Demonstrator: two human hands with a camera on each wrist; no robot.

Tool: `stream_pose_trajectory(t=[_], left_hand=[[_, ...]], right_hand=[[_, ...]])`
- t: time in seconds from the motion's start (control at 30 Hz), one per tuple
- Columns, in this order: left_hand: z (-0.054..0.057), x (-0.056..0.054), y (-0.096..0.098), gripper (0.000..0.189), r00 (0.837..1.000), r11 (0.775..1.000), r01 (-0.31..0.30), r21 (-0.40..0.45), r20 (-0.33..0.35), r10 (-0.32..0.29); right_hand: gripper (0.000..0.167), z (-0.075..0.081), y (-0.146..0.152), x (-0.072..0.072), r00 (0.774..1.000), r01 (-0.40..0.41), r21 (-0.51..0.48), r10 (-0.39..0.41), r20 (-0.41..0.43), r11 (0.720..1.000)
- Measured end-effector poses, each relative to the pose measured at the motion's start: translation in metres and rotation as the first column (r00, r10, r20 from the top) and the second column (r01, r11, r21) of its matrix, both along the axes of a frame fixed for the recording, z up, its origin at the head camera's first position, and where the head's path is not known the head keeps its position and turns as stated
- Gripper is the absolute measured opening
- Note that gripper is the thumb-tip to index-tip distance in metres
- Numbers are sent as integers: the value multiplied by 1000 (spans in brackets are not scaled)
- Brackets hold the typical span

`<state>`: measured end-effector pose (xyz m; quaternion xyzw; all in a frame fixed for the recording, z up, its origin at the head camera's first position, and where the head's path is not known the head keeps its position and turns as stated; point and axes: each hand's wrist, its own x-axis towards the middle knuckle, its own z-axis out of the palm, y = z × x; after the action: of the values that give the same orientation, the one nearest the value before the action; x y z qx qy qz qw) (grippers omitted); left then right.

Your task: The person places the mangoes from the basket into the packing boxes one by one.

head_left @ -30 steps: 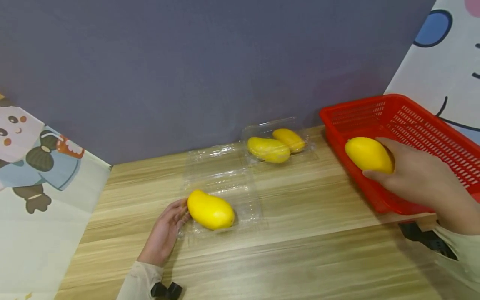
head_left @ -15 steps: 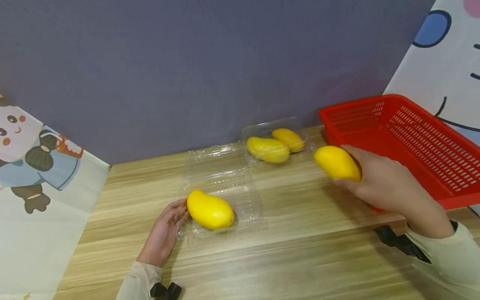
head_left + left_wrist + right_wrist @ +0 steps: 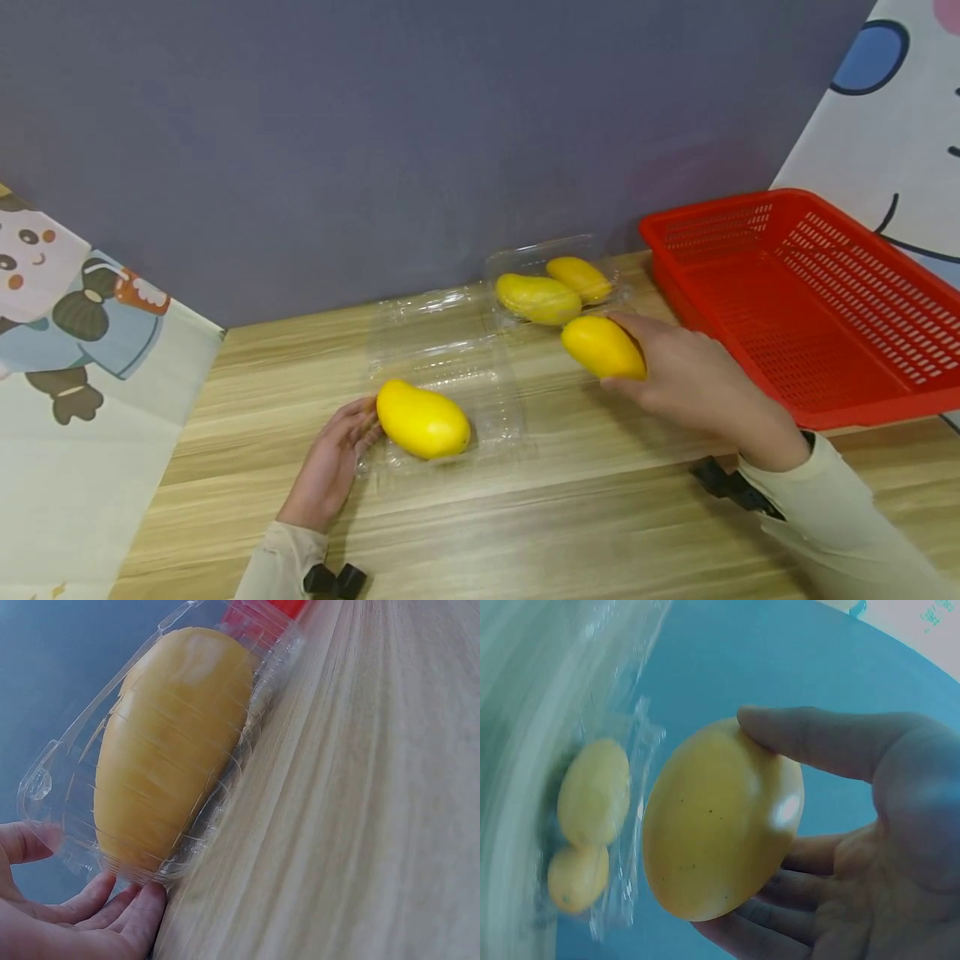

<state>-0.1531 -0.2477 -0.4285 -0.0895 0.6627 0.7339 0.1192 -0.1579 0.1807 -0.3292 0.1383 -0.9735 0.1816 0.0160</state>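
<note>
In the head view my right hand point(image 3: 693, 379) grips a yellow mango point(image 3: 603, 347) above the table, to the right of an opened clear plastic clamshell box point(image 3: 495, 408). The right wrist view shows thumb and fingers around this mango point(image 3: 720, 821), which has a few dark specks. Another mango point(image 3: 423, 421) lies in the near half of the box, toward its left side. My left hand point(image 3: 326, 467) touches the box's left edge with nearly straight fingers. From the left wrist view, fingertips point(image 3: 146, 900) rest against the clear wall at the mango's end.
A second clear box point(image 3: 536, 250) with two mangoes point(image 3: 538, 300) stands at the back by the grey wall point(image 3: 375, 150). The red plastic basket point(image 3: 787, 333) sits on the right. A wooden tabletop point(image 3: 570, 517) lies beneath everything.
My right hand has carried the mango left, from over the red basket to above the table near the opened box. The left hand has stayed at the box's edge.
</note>
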Motion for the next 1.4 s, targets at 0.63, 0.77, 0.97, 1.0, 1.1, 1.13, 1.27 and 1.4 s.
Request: stream_pose_trajectory(t=[0.63,0.77,0.97,1.0,1.1,1.13,1.27,1.4], left_hand=[[1,-2,2,35,1000,1000,-1,4,7,1],[0,-3,2,40,1000,1000,0,-3,10,0],[0,-3,2,36,1000,1000,-4,3,7,4],[0,-3,1,36,1000,1000,-4,3,8,4],[1,-2,1,40,1000,1000,-3,2,18,3],[1,-2,1,42,1000,1000,-3,2,21,3],[1,-2,1,48,1000,1000,-5,-1,25,5],[1,-2,2,46,1000,1000,-17,9,20,17]], right_hand=[[76,-21,-85,-14,988,-141,-68,145,56,988],[78,-22,-99,-16,984,-164,-85,169,58,983],[78,-26,-118,-20,979,-176,-113,186,84,978],[77,-28,-122,-20,977,-180,-122,192,89,976],[76,-31,-131,-22,972,-194,-147,210,104,970],[76,-33,-134,-23,970,-199,-156,216,107,968],[74,-39,-143,-26,967,-208,-166,228,112,964],[74,-45,-149,-28,971,-201,-150,218,103,968]])
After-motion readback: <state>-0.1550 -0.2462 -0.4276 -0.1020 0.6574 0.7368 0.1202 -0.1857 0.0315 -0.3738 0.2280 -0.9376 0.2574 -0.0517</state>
